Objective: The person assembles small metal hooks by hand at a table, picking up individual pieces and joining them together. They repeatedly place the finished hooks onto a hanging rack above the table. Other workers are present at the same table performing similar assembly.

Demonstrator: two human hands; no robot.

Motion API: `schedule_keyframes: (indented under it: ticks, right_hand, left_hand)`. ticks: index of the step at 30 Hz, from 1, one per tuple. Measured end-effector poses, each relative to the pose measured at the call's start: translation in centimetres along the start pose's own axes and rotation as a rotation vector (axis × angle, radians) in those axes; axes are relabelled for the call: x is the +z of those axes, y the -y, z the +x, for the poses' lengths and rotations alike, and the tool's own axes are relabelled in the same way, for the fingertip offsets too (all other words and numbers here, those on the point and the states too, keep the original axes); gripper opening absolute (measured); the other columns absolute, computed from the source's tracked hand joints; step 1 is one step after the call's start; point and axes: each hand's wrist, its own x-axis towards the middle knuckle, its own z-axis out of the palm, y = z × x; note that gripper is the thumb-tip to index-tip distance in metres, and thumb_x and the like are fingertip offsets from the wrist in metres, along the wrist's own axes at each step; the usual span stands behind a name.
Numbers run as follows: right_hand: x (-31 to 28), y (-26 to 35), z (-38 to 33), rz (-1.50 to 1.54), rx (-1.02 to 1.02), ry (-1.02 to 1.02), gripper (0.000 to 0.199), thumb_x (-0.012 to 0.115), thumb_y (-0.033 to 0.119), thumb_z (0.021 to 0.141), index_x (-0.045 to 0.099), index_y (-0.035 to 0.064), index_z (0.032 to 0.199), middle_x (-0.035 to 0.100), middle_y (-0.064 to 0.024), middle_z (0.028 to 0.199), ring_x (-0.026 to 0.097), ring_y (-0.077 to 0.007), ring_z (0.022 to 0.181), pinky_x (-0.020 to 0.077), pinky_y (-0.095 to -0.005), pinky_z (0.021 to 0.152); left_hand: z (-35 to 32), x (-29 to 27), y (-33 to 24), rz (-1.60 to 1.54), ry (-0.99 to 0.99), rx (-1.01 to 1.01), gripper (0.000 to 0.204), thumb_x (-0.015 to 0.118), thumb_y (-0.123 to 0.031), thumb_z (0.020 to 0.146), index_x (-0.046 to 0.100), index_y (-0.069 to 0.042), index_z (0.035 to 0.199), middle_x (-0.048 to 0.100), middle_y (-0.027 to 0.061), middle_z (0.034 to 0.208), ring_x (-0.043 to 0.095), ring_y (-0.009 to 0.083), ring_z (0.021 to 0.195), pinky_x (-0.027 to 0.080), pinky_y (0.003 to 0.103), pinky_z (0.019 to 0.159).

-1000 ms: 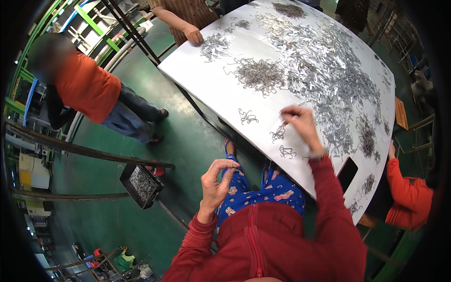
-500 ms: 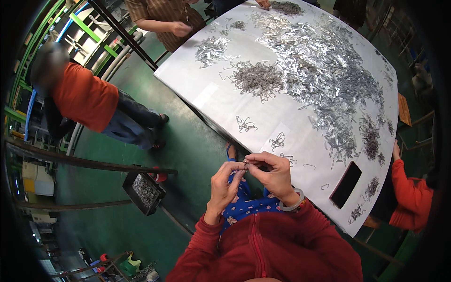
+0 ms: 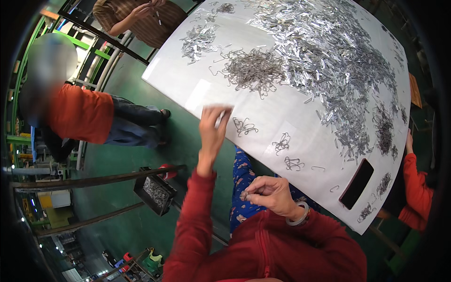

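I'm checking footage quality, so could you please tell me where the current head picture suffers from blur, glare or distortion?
Head view: left hand smeared, probably by motion, with right hand fairly crisp; head view: bright glints on the flat metal pieces; head view: the white table's edges bow, the picture's corners go black, and the orange-topped person's head is blurred.

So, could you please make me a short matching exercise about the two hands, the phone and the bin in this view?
Things:
1. Left hand
2. Right hand
3. Phone
4. Bin

Places and states:
A. lying flat on the white table
B. pinching a small metal piece
C. below table height, holding a heap of small parts
D. blurred, at the table's left edge

Pairs: 1-D, 2-B, 3-A, 4-C
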Motion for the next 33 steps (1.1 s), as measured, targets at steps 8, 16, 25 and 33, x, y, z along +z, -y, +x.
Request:
schedule_keyframes:
  ticks: [8,16,25,33]
  right_hand:
    - [0.6,-0.1,-2.1,-0.213,-0.066,0.059,0.013,0.067,-0.008,0.081,0.068,-0.0035,0.093,0.067,-0.0078,0.088,0.065,-0.0112,0.083,0.0520,-0.0233,0.075]
    - [1.5,-0.6,-3.4,-0.238,-0.142,0.091,0.014,0.068,-0.005,0.080,0.070,0.0003,0.094,0.069,-0.0054,0.088,0.065,-0.0098,0.079,0.0514,-0.0227,0.073]
    - [1.8,-0.7,-5.5,-0.332,-0.249,0.135,0.015,0.068,-0.004,0.079,0.070,0.0017,0.092,0.068,-0.0045,0.083,0.063,-0.0098,0.074,0.0501,-0.0237,0.068]
    - [1.9,-0.8,-6.7,-0.350,-0.314,0.143,0.013,0.068,-0.002,0.078,0.070,0.0017,0.090,0.068,-0.0068,0.082,0.065,-0.0141,0.073,0.0501,-0.0262,0.066]
  left_hand:
    - [11.8,7.9,5.5,0.538,0.462,0.592,0.009,0.059,-0.009,0.079,0.066,-0.009,0.085,0.060,0.0093,0.096,0.058,0.0284,0.096,0.051,0.041,0.079]
    - [13.9,6.7,4.2,0.675,0.288,0.425,0.007,0.057,-0.015,0.093,0.059,-0.010,0.097,0.062,0.0098,0.090,0.060,0.0301,0.089,0.051,0.043,0.074]
    - [2.6,4.9,-5.3,-0.096,0.632,0.137,0.014,0.069,-0.012,0.087,0.071,-0.009,0.101,0.062,0.0057,0.074,0.058,0.0137,0.067,0.047,0.029,0.064]
    - [-2.2,6.5,-12.9,-0.231,0.918,0.022,0.015,0.068,-0.008,0.086,0.073,-0.002,0.099,0.070,0.0103,0.085,0.065,0.0154,0.067,0.051,0.030,0.062]
